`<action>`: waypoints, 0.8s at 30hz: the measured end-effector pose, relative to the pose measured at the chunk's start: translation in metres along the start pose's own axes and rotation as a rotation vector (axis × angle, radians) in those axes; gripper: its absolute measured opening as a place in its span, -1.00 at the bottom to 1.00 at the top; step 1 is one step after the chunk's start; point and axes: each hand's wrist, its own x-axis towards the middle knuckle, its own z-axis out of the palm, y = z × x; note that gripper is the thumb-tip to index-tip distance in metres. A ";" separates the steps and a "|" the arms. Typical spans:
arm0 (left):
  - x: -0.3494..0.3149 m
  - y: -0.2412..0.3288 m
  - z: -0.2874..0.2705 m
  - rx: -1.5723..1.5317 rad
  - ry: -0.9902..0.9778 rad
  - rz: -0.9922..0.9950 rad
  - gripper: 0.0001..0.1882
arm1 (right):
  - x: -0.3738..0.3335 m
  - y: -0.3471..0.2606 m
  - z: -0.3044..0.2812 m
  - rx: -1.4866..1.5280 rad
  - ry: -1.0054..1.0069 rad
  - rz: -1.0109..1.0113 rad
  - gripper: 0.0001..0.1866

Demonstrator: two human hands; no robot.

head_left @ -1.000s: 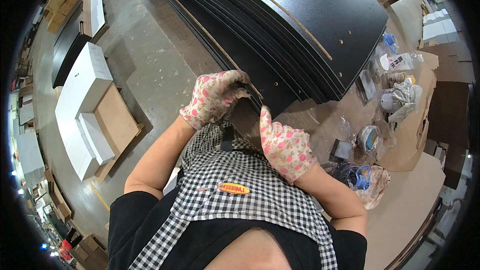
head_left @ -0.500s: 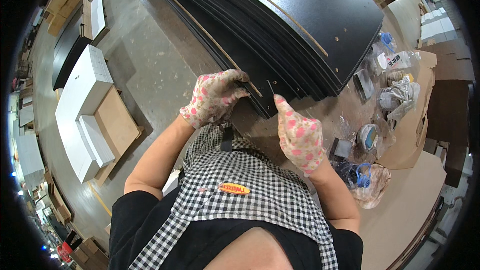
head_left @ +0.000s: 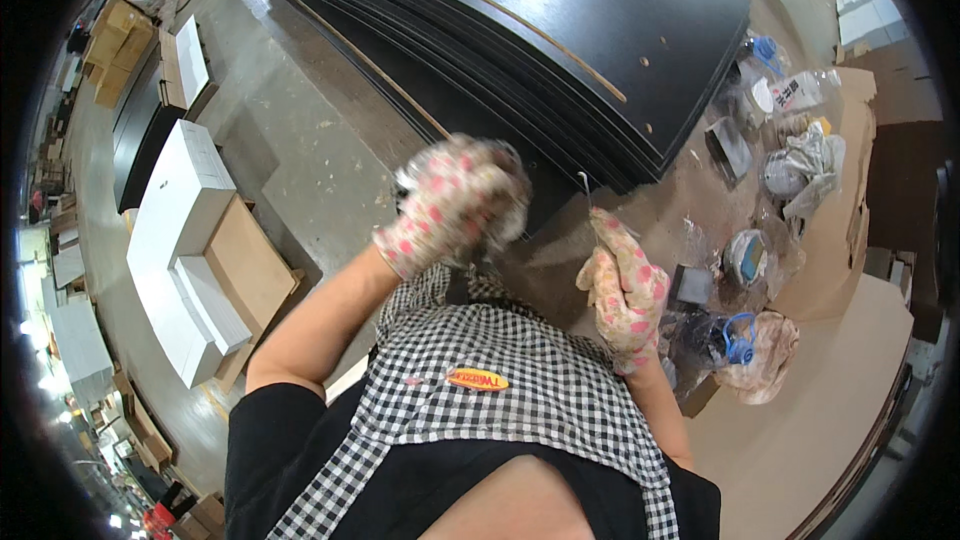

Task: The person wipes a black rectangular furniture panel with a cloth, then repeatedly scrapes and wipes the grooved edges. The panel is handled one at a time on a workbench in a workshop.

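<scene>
My left hand [head_left: 440,205], in a pink-flowered glove, is closed around a crumpled greyish rag [head_left: 518,185]. The rag is smeared by motion and lies over the near corner of a black panel. My right hand [head_left: 628,290], gloved the same way, grips a thin tool with a bent tip [head_left: 585,183]. The tip points away from me, beside the stack's near edge. In front of me lies a stack of black panels [head_left: 560,10], fanned out in steps, with small holes near the ends and a bare brown edge strip showing.
To the right, plastic bottles [head_left: 805,90], a round tub [head_left: 745,258], a blue-handled container [head_left: 710,340] and crumpled wrapping lie beside cardboard [head_left: 845,210]. White panels [head_left: 180,240] are stacked on the floor at left, on brown board [head_left: 230,250]. Cartons [head_left: 120,40] stand farther back.
My left hand now shows a crumpled rag at the panel corner. The right hand has drawn back to the right and nearer me, lifting the bent tool off the panel. My view has shifted slightly.
</scene>
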 end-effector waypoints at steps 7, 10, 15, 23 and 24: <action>-0.002 -0.056 -0.059 0.145 0.315 -0.329 -0.76 | 0.007 0.004 0.016 -0.388 -0.218 -0.276 -0.49; -0.018 -0.061 -0.036 0.088 0.297 -0.264 -0.79 | 0.011 0.004 0.023 -0.553 -0.332 -0.327 -0.37; -0.022 -0.059 -0.026 0.093 0.353 -0.361 -0.82 | 0.011 0.000 0.024 -0.738 -0.473 -0.350 -0.38; -0.010 -0.051 -0.031 0.170 0.334 -0.263 -0.83 | 0.003 -0.002 0.035 -0.257 -0.195 -0.133 -0.57; -0.011 -0.052 -0.031 0.224 0.312 -0.232 -0.83 | 0.002 -0.002 0.038 -0.234 -0.173 -0.099 -0.58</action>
